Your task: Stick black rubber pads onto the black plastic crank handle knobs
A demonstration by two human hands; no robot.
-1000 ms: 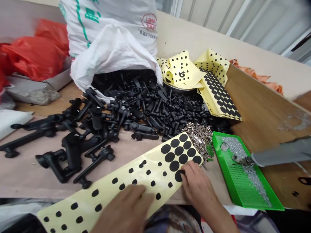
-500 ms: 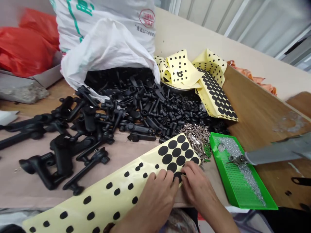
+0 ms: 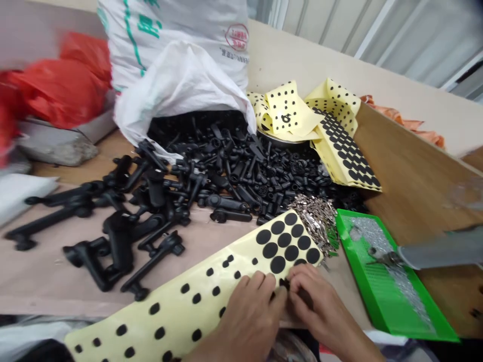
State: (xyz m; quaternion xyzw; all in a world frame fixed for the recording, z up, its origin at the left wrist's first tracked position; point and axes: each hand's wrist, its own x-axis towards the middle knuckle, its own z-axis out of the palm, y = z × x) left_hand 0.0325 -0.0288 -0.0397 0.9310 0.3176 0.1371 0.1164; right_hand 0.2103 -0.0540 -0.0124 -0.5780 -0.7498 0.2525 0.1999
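A long yellow sheet (image 3: 181, 301) lies slanted at the table's front, with large black discs (image 3: 278, 264) near its right end and small dark spots along the rest. My left hand (image 3: 252, 311) rests on the sheet just below the discs, its fingers curled together. Close beside it, at the sheet's lower right edge, my right hand (image 3: 315, 296) has thumb and fingertips pinched on a small black piece (image 3: 284, 284). Whether the left fingertips also grip that piece is hard to tell.
Black plastic parts (image 3: 158, 201) spill from a white sack (image 3: 184, 80). Metal clips (image 3: 311, 216) sit beside a green tray (image 3: 388, 271) of small silvery pieces, with a grey tool (image 3: 433, 250) over it. More yellow sheets (image 3: 339, 146) stand behind; red bags (image 3: 75, 85) are far left.
The view has shifted, so the scene sits further right. Between my hands, the disc at the sheet's edge no longer lies flat in view; a small dark piece shows at my right fingertips.
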